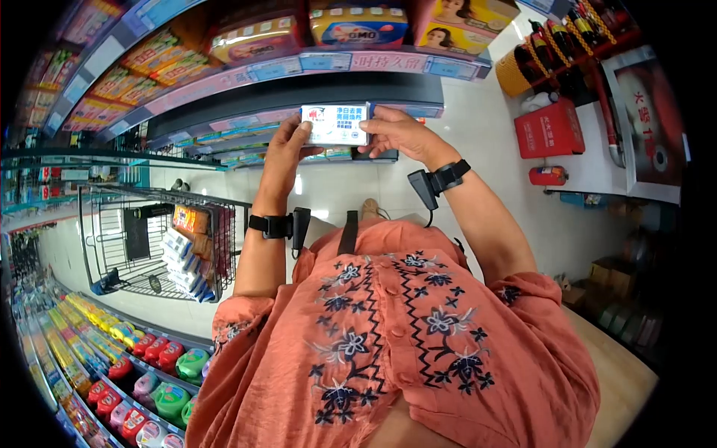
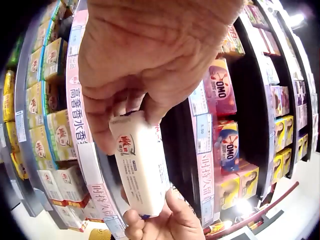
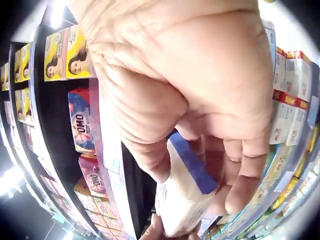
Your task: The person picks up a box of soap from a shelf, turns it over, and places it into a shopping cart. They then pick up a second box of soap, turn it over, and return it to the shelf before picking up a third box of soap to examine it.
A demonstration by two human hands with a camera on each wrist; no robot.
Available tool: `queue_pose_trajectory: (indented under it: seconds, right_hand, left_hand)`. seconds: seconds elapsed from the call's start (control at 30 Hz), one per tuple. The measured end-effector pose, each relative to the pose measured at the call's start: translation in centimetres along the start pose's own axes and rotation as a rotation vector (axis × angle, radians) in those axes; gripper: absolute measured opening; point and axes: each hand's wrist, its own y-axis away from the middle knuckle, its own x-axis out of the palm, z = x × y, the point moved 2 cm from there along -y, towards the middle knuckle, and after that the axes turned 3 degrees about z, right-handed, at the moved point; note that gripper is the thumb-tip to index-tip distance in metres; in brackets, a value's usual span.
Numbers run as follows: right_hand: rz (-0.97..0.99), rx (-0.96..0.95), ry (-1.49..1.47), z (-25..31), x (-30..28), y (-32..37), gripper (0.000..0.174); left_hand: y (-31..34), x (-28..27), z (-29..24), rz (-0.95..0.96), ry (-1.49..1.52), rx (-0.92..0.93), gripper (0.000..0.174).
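Observation:
A white wrapped soap bar (image 1: 335, 124) with blue and red print is held up in front of the shelves, between both hands. My left hand (image 1: 290, 145) grips its left end, thumb on the front. My right hand (image 1: 399, 133) grips its right end, fingers curled round it. In the left wrist view the white bar (image 2: 141, 162) runs from my left fingers (image 2: 107, 125) down to the right hand's fingertips (image 2: 165, 225). The right wrist view shows my right fingers (image 3: 235, 165) wrapped over the bar's blue-edged end (image 3: 187, 190).
Store shelves (image 1: 299, 67) with OMO boxes (image 1: 358, 26) and other packs stand ahead. A wire shopping cart (image 1: 157, 239) holding stacked packs is at the left. Bottles fill a low shelf (image 1: 112, 366) at bottom left. A red fire extinguisher box (image 1: 549, 128) stands at the right.

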Motion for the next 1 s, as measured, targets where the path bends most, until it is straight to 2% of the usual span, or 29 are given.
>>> queue_pose_trajectory:
  seconds: [0.13,0.27,0.4,0.7,0.77,0.9,1.0]
  right_hand:
    - [-0.089,-0.054,0.011,0.5,-1.6,0.7,0.043]
    - [-0.273,-0.082,0.169,0.5,-3.9,0.6,0.045]
    - [-0.396,-0.026,0.236,2.1,-4.9,2.4,0.048]
    - [-0.640,-0.093,0.518,1.8,-10.3,2.7,0.045]
    - [-0.674,-0.099,0.561,2.2,-10.7,3.0,0.042]
    - [-0.651,-0.112,0.509,2.8,-11.1,3.6,0.036]
    - [-0.658,-0.220,0.422,2.0,-12.1,3.1,0.032]
  left_hand:
    - [-2.1,1.6,0.3,0.016,-0.063,0.007,0.042]
    - [-4.4,2.9,0.4,0.015,-0.296,0.038,0.046]
    - [-6.8,4.7,0.6,0.096,-0.371,0.016,0.050]
    - [-10.8,8.7,2.8,0.165,-0.318,0.132,0.040]
    - [-12.2,9.1,4.5,0.159,-0.252,0.167,0.038]
    - [-13.3,10.3,4.9,0.116,-0.400,0.208,0.035]
    - [-14.5,10.7,5.4,0.119,-0.554,0.263,0.034]
